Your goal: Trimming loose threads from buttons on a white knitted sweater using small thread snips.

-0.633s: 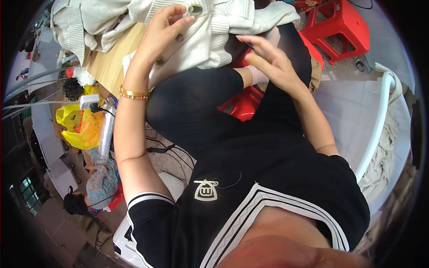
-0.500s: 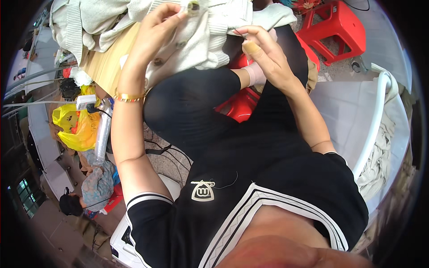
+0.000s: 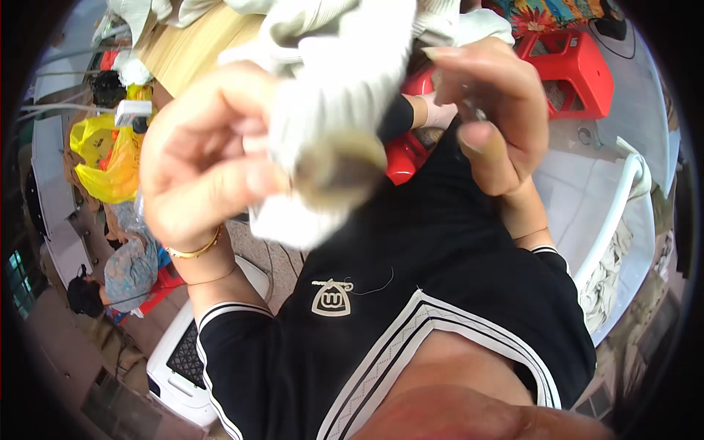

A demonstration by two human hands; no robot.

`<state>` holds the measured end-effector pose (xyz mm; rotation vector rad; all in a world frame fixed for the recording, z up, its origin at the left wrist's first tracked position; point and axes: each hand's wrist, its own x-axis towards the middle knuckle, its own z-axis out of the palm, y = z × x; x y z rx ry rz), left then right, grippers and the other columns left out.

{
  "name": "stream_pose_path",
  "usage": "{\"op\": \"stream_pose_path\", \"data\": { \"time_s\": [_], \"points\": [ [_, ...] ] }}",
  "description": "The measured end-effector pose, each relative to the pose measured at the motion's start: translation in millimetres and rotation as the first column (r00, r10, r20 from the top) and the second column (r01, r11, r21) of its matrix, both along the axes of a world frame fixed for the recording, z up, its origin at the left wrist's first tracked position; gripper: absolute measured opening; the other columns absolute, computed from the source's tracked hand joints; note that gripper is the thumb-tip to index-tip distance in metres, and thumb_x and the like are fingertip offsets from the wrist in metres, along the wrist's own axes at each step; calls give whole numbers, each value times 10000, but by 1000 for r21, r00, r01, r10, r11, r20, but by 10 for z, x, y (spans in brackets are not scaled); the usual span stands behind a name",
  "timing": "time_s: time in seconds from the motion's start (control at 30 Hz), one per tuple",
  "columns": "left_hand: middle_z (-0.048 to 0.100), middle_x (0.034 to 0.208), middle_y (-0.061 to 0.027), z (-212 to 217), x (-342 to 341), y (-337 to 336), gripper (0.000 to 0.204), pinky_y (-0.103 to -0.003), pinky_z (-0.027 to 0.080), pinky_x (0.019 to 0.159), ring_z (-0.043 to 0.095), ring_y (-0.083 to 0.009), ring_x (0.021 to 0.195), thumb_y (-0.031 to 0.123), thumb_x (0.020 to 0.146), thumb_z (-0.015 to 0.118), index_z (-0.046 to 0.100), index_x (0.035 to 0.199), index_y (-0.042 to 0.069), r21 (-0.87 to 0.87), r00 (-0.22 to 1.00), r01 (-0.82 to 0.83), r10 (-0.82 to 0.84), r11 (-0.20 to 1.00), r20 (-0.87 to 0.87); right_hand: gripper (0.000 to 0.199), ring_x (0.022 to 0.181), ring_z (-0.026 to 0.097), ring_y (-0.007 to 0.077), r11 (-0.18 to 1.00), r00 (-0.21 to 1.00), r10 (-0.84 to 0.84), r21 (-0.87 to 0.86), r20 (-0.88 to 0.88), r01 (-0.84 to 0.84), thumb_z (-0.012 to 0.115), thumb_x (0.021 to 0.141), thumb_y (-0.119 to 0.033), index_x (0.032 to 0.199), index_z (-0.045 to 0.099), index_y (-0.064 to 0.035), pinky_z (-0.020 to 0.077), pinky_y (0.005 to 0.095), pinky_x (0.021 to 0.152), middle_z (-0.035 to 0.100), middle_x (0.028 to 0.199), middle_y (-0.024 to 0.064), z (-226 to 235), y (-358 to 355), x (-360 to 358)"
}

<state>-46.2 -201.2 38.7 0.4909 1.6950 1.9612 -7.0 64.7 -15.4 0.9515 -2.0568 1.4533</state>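
A pale cream knitted garment (image 3: 345, 88) is being held up close to the head camera, in front of the person's chest. It is being pinched by the left hand (image 3: 198, 158), whose grip is closed on a fold of the fabric just beside a round brownish button (image 3: 341, 172); the button is blurred, so its detail cannot be told. A gold bangle (image 3: 192, 251) is being worn on the left wrist. The right hand (image 3: 495, 110) is being held up to the right of the garment with fingers curled and the thumb pointing down; its grip is narrow, and whether anything thin is being held in it cannot be told from the blur. The rest of the garment is lying draped over a wooden worktop (image 3: 194, 44) at the top of the view. A red plastic stool (image 3: 565, 70) is standing on the floor at upper right, and a yellow plastic bag (image 3: 103, 158) is lying at far left.
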Motion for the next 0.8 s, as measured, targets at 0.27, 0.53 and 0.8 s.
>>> {"op": "stream_pose_path", "data": {
  "time_s": [0.27,0.53,0.8],
  "points": [
    [624,955,-22,-557,15,-17,403,-191,435,761,555,-72,875,49,954,612,525,1347,29,-468,855,-371,99,802,-509,402,729,515,142,984,862,-155,0,483,177,697,890,-46,1281,615,3,417,242,678,589,943,51,-127,-277,-12],
    [659,998,-29,-759,-55,-47,297,-227,442,781,566,-81,880,95,970,607,663,1258,52,-471,803,-371,21,800,-596,392,736,543,173,993,940,-46,-88,338,80,738,842,-30,1220,656,31,433,286,665,609,858,84,-421,-449,-108],
    [654,828,-54,-751,-186,-29,159,-233,463,694,599,-109,764,81,872,729,730,1012,4,-458,785,-378,17,805,-619,396,702,544,200,986,987,-163,-26,-9,162,748,840,-107,1213,667,-5,431,275,604,581,897,99,-628,-465,-194]
  ]
}}
